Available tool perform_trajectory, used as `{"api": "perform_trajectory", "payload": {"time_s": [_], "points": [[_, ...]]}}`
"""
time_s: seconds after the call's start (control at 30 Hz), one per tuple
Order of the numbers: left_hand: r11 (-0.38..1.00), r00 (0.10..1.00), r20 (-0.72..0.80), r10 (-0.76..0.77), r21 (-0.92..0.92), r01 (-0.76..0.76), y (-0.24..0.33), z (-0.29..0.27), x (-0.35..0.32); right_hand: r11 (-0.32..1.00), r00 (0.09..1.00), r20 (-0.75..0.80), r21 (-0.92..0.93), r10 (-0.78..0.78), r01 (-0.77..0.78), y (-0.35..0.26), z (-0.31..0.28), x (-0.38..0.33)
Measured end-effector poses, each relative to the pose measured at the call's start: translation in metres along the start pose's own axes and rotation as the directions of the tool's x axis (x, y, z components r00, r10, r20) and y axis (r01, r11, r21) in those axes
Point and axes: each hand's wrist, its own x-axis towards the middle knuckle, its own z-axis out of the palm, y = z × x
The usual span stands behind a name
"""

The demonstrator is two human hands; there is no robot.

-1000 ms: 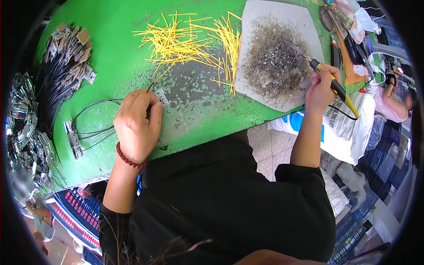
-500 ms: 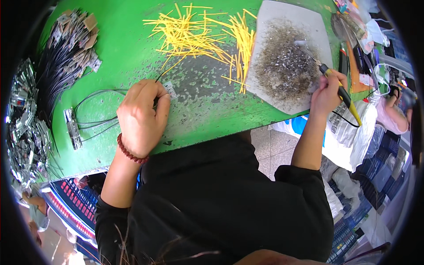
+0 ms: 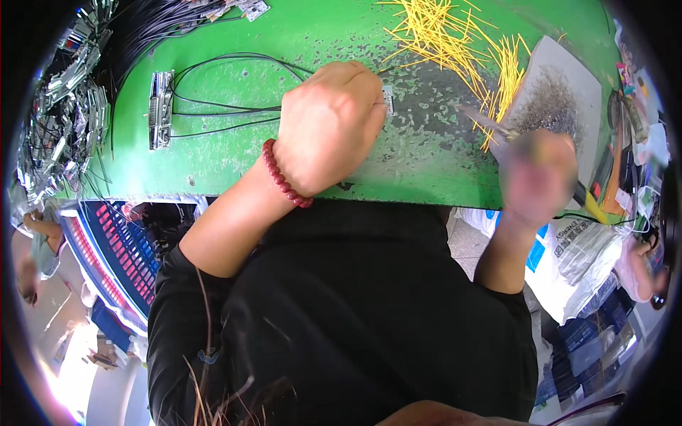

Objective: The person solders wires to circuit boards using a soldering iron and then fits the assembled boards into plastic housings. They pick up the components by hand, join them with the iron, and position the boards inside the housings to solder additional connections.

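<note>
Your right hand (image 3: pixel 538 177) is squeezing the iron (image 3: pixel 591 204), its tip (image 3: pixel 484 120) pointing toward the little board (image 3: pixel 388 101) beside your left hand (image 3: pixel 328 128), whose hidden fingers I can't tell, so a slip could be burning them

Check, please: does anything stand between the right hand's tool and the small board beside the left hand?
Nothing visible: only worn table surface shows between the blurred tool and the small board. Some yellow sticks lie near the right hand.
</note>
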Motion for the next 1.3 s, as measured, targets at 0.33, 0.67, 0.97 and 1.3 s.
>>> {"api": "perform_trajectory", "payload": {"time_s": [0.33,0.67,0.97,1.3], "points": [[0.999,0.999,-0.035,0.033,0.034,-0.032,-0.001,0.001,0.002,0.978,0.994,0.102,-0.198,-0.045,0.064,0.024,0.027,-0.015],[0.999,0.999,-0.029,0.033,0.039,-0.031,-0.001,0.000,0.003,0.937,0.987,0.127,-0.325,-0.093,0.130,0.030,0.023,-0.018],[0.998,1.000,-0.016,0.026,0.052,-0.025,0.000,0.000,0.003,0.951,0.990,0.101,-0.286,-0.094,0.119,0.028,0.029,-0.017],[0.997,0.998,0.061,0.018,0.077,-0.023,0.000,-0.003,0.007,0.968,0.991,0.117,-0.233,-0.066,0.092,0.026,0.029,-0.016]]}}
